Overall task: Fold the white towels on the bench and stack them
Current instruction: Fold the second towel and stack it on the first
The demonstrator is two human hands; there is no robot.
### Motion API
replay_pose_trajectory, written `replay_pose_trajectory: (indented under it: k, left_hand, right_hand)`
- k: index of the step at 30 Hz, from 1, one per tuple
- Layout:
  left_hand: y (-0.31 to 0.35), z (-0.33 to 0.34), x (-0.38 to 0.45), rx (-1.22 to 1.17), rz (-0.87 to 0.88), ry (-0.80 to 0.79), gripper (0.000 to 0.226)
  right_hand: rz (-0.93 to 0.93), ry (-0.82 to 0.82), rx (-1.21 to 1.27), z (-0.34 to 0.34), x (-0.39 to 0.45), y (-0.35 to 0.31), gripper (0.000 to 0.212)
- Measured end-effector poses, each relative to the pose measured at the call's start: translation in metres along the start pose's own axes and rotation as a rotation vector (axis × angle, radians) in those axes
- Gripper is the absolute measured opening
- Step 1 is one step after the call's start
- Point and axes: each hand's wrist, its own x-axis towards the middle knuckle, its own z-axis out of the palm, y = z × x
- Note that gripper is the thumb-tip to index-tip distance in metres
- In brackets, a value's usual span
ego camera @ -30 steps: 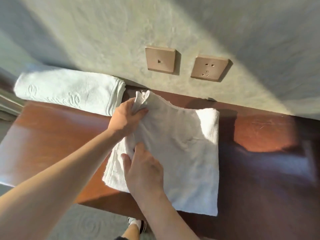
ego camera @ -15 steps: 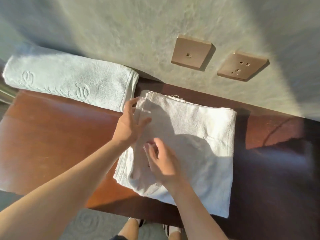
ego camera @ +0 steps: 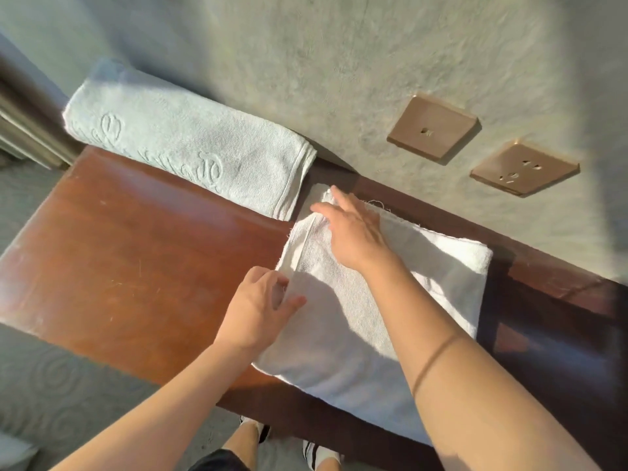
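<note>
Bench, wood: right hand flat on towel, centre; left hand pinches its edge. Folded towel, upper left.

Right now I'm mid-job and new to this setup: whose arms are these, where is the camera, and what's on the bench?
There is no machine here: these are a person's two bare arms, filmed by one wide camera on their head, looking down. The left hand pinches the near-left edge of the white towel being folded. The right hand lies flat, fingers straight, pressing the towel's far-left corner. The towel lies on a brown wooden bench. Another towel, folded, sits at the back left against the wall. Two wall plates are mounted above.
</note>
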Motion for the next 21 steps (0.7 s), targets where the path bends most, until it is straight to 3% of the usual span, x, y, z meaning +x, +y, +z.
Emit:
replay_pose_trajectory:
  k: [4,6,10,15,19,21]
  left_hand:
    - [0.003,-0.002,0.001,0.094,-0.033,0.005,0.032]
    - [0.008,-0.006,-0.007,0.092,0.017,0.070,0.028]
    - [0.008,-0.008,-0.031,-0.020,0.156,0.169,0.026]
    - [-0.008,0.005,-0.034,-0.007,-0.177,0.056,0.023]
    - [-0.016,0.008,-0.036,-0.035,-0.184,0.045,0.022]
    - [-0.017,0.005,-0.038,0.001,-0.143,0.012,0.026]
  right_hand:
    - [-0.051,0.143,-0.072,-0.011,0.004,0.002,0.034]
    - [-0.040,0.142,-0.066,-0.020,0.005,0.004,0.026]
    - [0.008,0.086,-0.028,-0.041,0.010,0.009,0.031]
    - [-0.035,0.009,0.152,-0.025,0.018,-0.004,0.024]
    - [-0.028,0.056,0.124,-0.006,0.018,-0.004,0.049]
    - [-0.041,0.058,0.092,-0.003,0.019,-0.001,0.044]
